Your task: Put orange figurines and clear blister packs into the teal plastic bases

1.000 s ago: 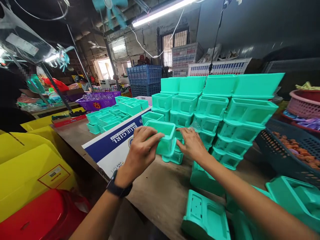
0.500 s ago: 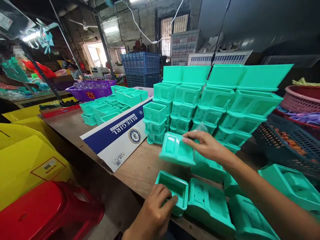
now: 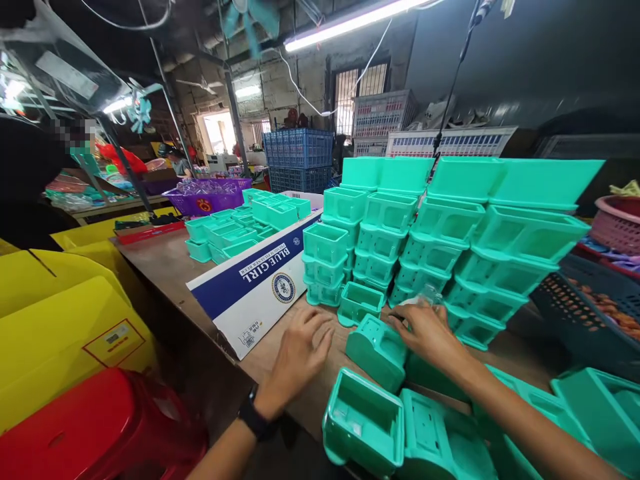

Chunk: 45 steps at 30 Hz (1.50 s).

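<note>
My left hand (image 3: 299, 353) rests flat on the wooden table (image 3: 165, 267) with fingers spread, holding nothing, a black watch on its wrist. My right hand (image 3: 425, 331) grips the top edge of a teal plastic part (image 3: 376, 348) lying tilted on the table. A single teal box (image 3: 359, 302) sits just beyond both hands. In front of it rises a short stack of teal boxes (image 3: 324, 262). A tall wall of stacked teal boxes (image 3: 450, 240) stands behind my right hand. Another teal box (image 3: 364, 421) lies at the table's near edge.
A flattened blue-and-white carton (image 3: 255, 287) lies left of my hands. More teal boxes (image 3: 225, 233) sit farther back left. Yellow bins (image 3: 65, 320) and a red stool (image 3: 85, 433) stand at the left. A dark basket (image 3: 580, 313) is at the right. A person (image 3: 25, 193) stands far left.
My left hand let go of the teal box at the near edge and moved up onto the bare table. My right hand lowered its teal part toward the table.
</note>
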Available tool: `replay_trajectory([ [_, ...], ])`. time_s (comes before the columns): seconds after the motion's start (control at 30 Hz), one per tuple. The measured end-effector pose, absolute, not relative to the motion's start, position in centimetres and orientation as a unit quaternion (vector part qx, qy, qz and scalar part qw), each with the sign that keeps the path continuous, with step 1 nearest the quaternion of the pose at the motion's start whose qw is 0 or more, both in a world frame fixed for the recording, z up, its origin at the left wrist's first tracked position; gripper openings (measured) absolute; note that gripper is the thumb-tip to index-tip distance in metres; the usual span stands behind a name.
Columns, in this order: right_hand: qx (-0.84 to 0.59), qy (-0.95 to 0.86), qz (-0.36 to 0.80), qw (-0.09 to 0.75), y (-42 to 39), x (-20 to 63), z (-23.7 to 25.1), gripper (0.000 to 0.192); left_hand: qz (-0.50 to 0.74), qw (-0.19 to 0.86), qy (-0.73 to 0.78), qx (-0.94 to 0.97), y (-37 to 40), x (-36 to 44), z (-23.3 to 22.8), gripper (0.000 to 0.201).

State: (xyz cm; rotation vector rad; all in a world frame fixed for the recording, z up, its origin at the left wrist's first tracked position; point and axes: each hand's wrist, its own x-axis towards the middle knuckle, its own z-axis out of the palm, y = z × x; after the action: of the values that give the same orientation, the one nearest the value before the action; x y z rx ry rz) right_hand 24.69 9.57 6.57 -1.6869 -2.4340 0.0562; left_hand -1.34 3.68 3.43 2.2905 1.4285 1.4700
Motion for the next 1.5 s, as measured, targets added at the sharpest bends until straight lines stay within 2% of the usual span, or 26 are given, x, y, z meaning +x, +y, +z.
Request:
replay_trajectory([
  [0.07,-0.556,-0.826,0.008,0.098,10.6,23.2,6.6,0.034,0.498,-0.023,0.506,0.704,6.8,-1.4,3.8,0.030],
  [0.13,-0.542,-0.834,0.000,0.107,11.8,21.4,6.3,0.032,0.516,-0.064,0.549,0.655,9.8,-1.1,5.0,0.061],
  [0.2,-0.536,-0.837,-0.003,0.107,13.0,19.7,5.7,0.026,0.522,-0.065,0.594,0.609,12.6,-0.5,6.7,0.094],
  [0.27,-0.541,-0.835,0.000,0.099,14.0,18.5,5.2,0.017,0.516,-0.033,0.634,0.574,15.0,0.2,8.4,0.109],
  [0.37,-0.559,-0.823,0.014,0.094,14.9,18.0,4.8,0.006,0.522,0.024,0.650,0.551,17.2,0.9,9.7,0.105],
  [0.53,-0.592,-0.785,0.053,0.173,15.5,19.7,5.7,0.013,0.598,0.016,0.582,0.551,16.8,0.2,9.7,0.095],
  [0.67,-0.571,-0.767,0.108,0.272,15.7,21.3,6.9,0.028,0.681,-0.039,0.472,0.558,11.4,-2.4,8.8,0.096],
  [0.83,-0.471,-0.790,0.192,0.342,14.4,20.2,8.0,0.040,0.604,-0.027,0.575,0.551,2.2,-5.8,4.3,0.094],
  [1.0,-0.421,-0.818,0.231,0.317,12.8,15.8,8.6,0.032,0.510,0.004,0.661,0.551,-2.3,-6.7,-2.0,0.087],
  [1.1,-0.434,-0.827,0.232,0.272,13.4,13.1,8.1,0.025,0.502,0.017,0.678,0.536,-2.5,-6.0,-4.2,0.094],
  [1.3,-0.497,-0.820,0.241,0.147,15.0,11.6,5.7,0.027,0.492,0.066,0.652,0.573,-2.3,-4.5,-4.4,0.106],
  [1.4,-0.518,-0.815,0.227,0.128,14.2,12.7,5.7,0.021,0.481,0.111,0.638,0.590,-2.4,-4.3,-3.8,0.104],
  [1.5,-0.514,-0.821,0.201,0.145,12.4,14.8,6.7,0.015,0.479,0.133,0.605,0.622,-1.9,-5.2,-4.0,0.094],
])
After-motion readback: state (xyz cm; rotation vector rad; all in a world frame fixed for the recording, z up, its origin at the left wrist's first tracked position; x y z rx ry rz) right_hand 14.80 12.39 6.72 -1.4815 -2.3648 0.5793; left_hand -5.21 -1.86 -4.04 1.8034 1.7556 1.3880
